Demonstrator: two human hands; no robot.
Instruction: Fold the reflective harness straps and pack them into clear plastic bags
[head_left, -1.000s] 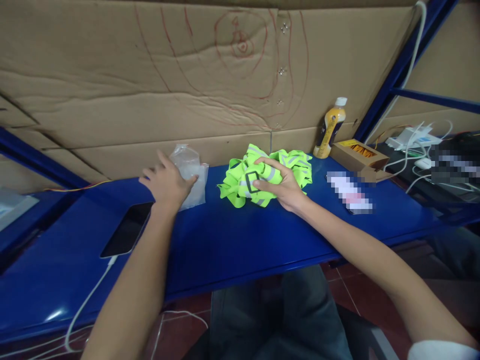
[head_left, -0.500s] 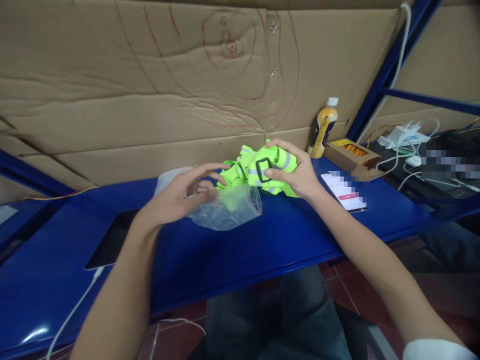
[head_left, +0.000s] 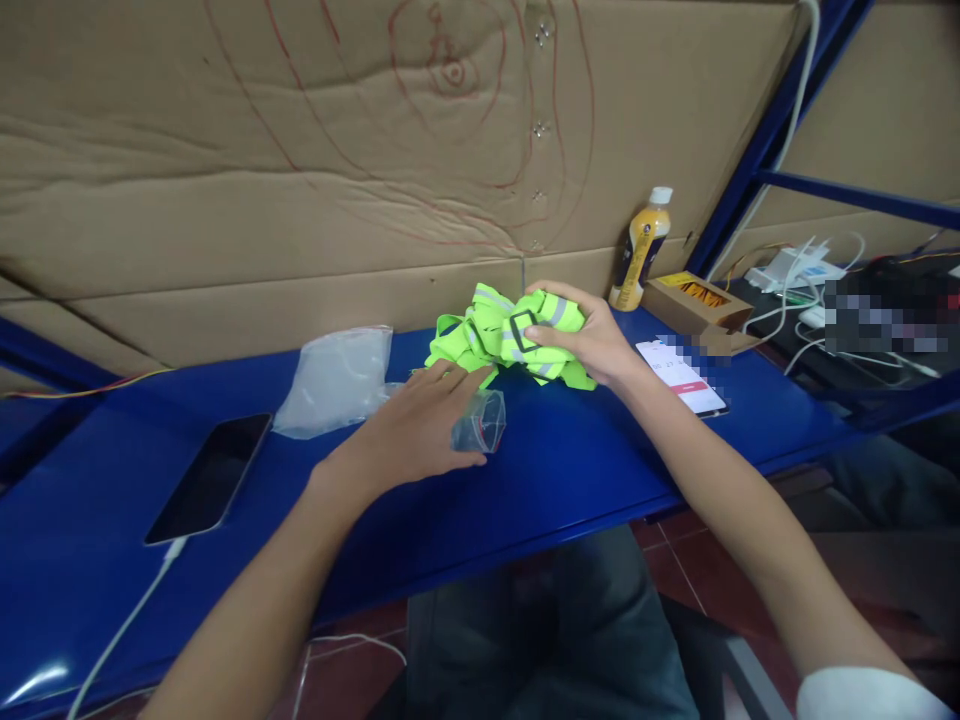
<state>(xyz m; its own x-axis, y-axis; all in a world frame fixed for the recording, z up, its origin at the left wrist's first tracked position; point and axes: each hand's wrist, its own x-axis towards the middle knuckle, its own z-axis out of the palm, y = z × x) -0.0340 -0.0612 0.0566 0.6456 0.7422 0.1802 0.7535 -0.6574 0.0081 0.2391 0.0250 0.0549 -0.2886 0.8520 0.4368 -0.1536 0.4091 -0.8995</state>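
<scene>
My right hand (head_left: pixel 592 340) is closed on a crumpled neon yellow-green strap bundle (head_left: pixel 487 335) with grey reflective stripes and a black buckle, holding it just above the blue table (head_left: pixel 570 460) near the cardboard wall. My left hand (head_left: pixel 420 430) rests on the table just left of the bundle. Its thumb and fingers are closed on a small clear plastic bag (head_left: pixel 481 422), part of which sticks out to the right of the hand. A stack of clear plastic bags (head_left: pixel 337 378) lies farther left.
A dark phone (head_left: pixel 210 475) on a white cable (head_left: pixel 120 630) lies at the left. A yellow bottle (head_left: pixel 640 250), an open cardboard box (head_left: pixel 697 300), a lit phone (head_left: pixel 682 375) and chargers with cables (head_left: pixel 810 270) sit at the right. My legs are under the table edge.
My left hand took a clear bag off the stack and drew it right, down onto the table beside the bundle. My right hand lifted the bundle slightly and keeps hold of it.
</scene>
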